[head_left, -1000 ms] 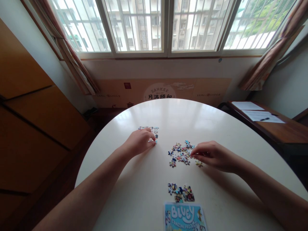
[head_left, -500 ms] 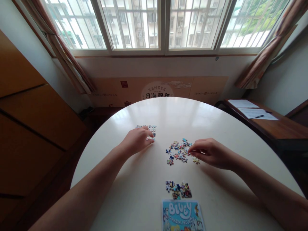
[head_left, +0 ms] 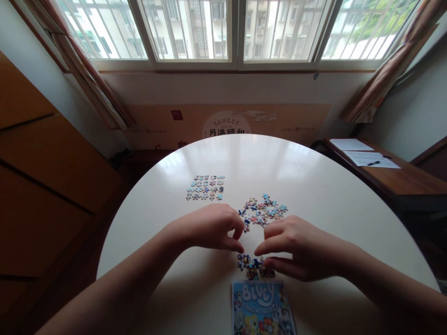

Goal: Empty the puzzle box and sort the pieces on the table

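Observation:
My left hand (head_left: 218, 229) hovers over the table at the left of a joined cluster of puzzle pieces (head_left: 253, 266). Its fingers curl, with a gap between thumb and forefinger, and nothing shows in them. From the right, my right hand (head_left: 293, 246) reaches to the same cluster, its thumb over the cluster's right part and its fingers apart; whether it touches is hard to tell. Beyond both hands lies a loose pile of puzzle pieces (head_left: 267, 211). Farther left, several rows of separate puzzle pieces (head_left: 206, 188) are laid out.
A blue picture card (head_left: 261, 307) reading "Bluey" lies at the near side of the round white table (head_left: 335, 195). On the right stands a wooden desk (head_left: 415, 179) with papers (head_left: 372, 159) and a pen. A cabinet (head_left: 42, 195) is at the left.
My left hand has moved right and nearer, off the laid-out rows, which now show. My right hand has come from the loose pile down to the joined cluster, its fingers spreading.

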A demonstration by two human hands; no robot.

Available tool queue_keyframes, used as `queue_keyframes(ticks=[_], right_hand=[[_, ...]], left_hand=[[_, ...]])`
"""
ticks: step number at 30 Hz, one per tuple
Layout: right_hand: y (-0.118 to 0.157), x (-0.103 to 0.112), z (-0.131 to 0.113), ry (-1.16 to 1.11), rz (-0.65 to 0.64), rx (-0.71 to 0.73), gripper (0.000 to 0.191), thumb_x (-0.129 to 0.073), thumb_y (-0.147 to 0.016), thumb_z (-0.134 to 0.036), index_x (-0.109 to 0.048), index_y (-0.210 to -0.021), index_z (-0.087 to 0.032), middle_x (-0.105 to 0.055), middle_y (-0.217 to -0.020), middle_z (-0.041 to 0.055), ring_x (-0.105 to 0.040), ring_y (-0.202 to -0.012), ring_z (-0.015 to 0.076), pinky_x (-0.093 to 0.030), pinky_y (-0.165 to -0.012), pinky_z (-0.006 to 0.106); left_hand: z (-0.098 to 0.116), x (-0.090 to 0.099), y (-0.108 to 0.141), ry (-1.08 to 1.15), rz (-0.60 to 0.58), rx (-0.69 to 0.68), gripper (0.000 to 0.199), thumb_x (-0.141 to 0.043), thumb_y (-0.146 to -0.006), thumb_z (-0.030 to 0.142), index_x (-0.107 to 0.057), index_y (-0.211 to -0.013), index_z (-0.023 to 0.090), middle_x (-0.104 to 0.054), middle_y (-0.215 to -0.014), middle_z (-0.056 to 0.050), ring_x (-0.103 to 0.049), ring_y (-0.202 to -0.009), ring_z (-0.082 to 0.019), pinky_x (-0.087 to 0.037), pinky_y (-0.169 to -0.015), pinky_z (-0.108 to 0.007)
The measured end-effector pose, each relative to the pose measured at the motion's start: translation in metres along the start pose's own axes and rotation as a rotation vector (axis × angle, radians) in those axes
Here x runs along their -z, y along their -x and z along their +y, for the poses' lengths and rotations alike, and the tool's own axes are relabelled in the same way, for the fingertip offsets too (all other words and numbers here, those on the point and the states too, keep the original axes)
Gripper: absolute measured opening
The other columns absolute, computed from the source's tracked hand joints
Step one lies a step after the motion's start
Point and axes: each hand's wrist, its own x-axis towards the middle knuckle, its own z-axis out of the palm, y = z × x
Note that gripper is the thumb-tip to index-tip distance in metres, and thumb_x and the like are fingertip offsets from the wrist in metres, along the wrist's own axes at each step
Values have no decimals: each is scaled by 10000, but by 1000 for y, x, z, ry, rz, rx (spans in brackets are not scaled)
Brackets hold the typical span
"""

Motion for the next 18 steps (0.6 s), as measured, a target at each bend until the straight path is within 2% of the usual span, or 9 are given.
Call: queue_keyframes(ticks=[8,18], right_hand=[[-6,-6,-8,59,-73,37,282,-505,-970,-460,-678,-1176,-377,-580,-823,2,-407,-637,86,-241,-610,245],[-3,-2,10,78,-47,-16,302,-499,-981,-442,-683,-1192,-328,-584,-835,13,-449,-674,87,-277,-635,248]], left_hand=[[-4,-4,-2,17,-32,42,210,-786,-752,334,-652,-662,200,-625,-638,21,-524,-593,-122,-350,-561,-262],[-2,-5,-3,10,-62,40,220,-789,-740,316,-624,-655,197,-609,-637,24,-503,-573,-120,-314,-519,-266]])
